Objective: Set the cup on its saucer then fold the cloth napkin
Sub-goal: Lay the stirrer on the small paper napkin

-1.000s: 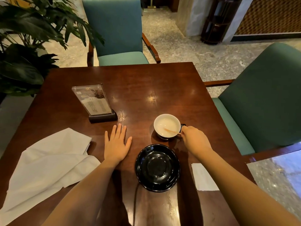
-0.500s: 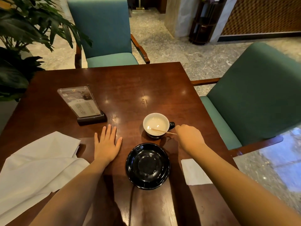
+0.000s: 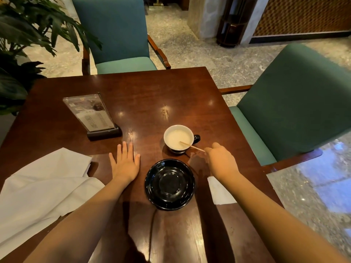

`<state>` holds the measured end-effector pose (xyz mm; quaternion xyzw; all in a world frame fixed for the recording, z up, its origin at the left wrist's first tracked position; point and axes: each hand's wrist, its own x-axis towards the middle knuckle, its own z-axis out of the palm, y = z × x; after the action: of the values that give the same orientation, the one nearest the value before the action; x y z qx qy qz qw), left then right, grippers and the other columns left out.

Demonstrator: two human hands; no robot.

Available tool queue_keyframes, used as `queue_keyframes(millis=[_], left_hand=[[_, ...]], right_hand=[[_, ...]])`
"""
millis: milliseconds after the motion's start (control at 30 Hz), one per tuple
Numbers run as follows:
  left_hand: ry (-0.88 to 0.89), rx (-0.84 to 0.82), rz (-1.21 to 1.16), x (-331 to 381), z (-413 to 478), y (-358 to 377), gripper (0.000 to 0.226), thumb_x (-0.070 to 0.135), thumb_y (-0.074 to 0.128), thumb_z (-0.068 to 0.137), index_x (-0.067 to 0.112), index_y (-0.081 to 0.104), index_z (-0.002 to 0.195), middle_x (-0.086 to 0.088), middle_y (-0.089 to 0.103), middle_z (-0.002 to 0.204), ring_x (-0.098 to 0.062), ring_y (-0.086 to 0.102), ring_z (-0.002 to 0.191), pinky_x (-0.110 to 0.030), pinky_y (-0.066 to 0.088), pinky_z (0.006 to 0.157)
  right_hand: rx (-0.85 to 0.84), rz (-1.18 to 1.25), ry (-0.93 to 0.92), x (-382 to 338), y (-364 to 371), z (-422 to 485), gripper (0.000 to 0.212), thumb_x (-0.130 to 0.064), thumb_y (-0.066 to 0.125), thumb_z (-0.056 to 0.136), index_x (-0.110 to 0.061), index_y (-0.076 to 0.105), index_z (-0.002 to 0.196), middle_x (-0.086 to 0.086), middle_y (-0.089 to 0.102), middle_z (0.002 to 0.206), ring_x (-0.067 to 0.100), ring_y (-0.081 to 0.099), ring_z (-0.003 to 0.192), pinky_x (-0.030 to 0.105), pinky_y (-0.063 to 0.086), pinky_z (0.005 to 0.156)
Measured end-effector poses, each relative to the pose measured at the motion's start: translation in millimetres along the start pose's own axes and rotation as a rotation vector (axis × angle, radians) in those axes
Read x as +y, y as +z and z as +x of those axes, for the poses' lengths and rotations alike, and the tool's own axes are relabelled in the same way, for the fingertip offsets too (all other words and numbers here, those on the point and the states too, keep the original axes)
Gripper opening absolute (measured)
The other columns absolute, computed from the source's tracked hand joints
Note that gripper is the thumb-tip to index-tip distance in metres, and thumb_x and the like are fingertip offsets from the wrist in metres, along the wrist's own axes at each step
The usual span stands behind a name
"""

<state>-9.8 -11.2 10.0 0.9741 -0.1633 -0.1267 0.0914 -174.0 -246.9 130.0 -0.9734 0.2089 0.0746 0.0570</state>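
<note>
Dim, glare spots, warped edges

The card stand on the table carries rows of small print, a photo and what looks like a square code at its upper left corner; none of it is legible. Nothing else bears text.

Bare tabletop open beyond cup, narrow clear gap between cup and saucer, stirrer overhanging cup's right rim, menu stand blocking far left, cloth napkin covering left edge, paper napkin right of saucer.
</note>
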Motion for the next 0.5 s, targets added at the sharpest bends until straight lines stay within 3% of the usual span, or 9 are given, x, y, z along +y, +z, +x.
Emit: queue_keyframes(millis=[133, 233, 400, 500], left_hand=[[0.003, 0.071, 0.005, 0.3, -5.5, 6.0, 0.059, 0.045, 0.016, 0.098, 0.018, 0.004, 0.149, -0.004, 0.0, 0.159, -0.02, -0.006, 0.145, -0.05, -0.005, 0.117], [0.004, 0.094, 0.008, 0.2, -5.9, 7.7, 0.059, 0.046, 0.015, 0.097, 0.019, 0.006, 0.149, -0.003, 0.002, 0.159, -0.02, -0.005, 0.145, -0.049, -0.005, 0.117], [0.008, 0.109, 0.013, 0.0, -5.5, 9.7, 0.059, 0.045, 0.017, 0.097, 0.018, 0.008, 0.149, -0.004, 0.003, 0.159, -0.02, -0.004, 0.145, -0.051, -0.003, 0.117], [0.007, 0.117, 0.012, -0.1, -5.6, 8.9, 0.059, 0.044, 0.018, 0.097, 0.018, 0.009, 0.149, -0.004, 0.005, 0.159, -0.02, -0.002, 0.145, -0.051, -0.002, 0.117]], right_hand=[[0.028, 0.056, 0.06, 9.2, 4.9, -9.6, 0.017, -0.008, 0.058, 0.088, -0.007, 0.064, 0.104, 0.004, 0.043, 0.087, 0.026, 0.054, 0.082, 0.033, 0.049, 0.068], [0.102, 0.197, 0.174, 27.3, 11.2, -26.2, 0.021, -0.011, 0.049, 0.094, -0.007, 0.068, 0.101, 0.006, 0.054, 0.087, 0.024, 0.057, 0.074, 0.031, 0.051, 0.066], [0.092, 0.358, 0.364, 54.5, 28.8, -67.0, 0.024, -0.014, 0.05, 0.095, -0.009, 0.065, 0.113, 0.013, 0.068, 0.104, 0.029, 0.065, 0.09, 0.033, 0.052, 0.077], [0.141, 0.5, 0.516, 62.0, 43.7, -93.5, 0.023, -0.017, 0.051, 0.094, -0.008, 0.065, 0.111, 0.008, 0.069, 0.093, 0.023, 0.063, 0.079, 0.03, 0.051, 0.07]])
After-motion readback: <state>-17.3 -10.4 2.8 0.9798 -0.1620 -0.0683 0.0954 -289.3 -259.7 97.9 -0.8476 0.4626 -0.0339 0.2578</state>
